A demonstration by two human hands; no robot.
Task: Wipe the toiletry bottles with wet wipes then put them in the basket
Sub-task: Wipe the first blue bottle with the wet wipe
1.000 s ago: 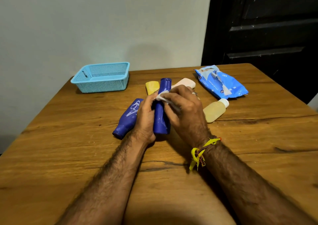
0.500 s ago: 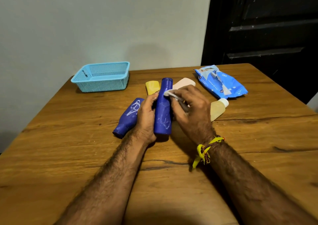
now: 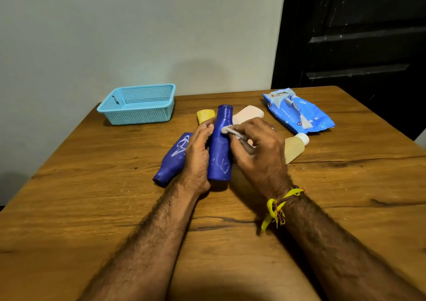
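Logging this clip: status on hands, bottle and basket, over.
Left hand shut on blue bottle, upright. Right hand presses wet wipe to its neck. Basket holds no bottles; path clear.

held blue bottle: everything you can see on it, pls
The held blue bottle is dark blue, plastic-looking and opaque, with a narrow capped neck pointing away and a wider base toward the person. Its surface carries pale scuffs. It stands roughly upright, slightly tilted, over the wooden table. The left hand grips its side; the right hand presses a white wet wipe against its neck.
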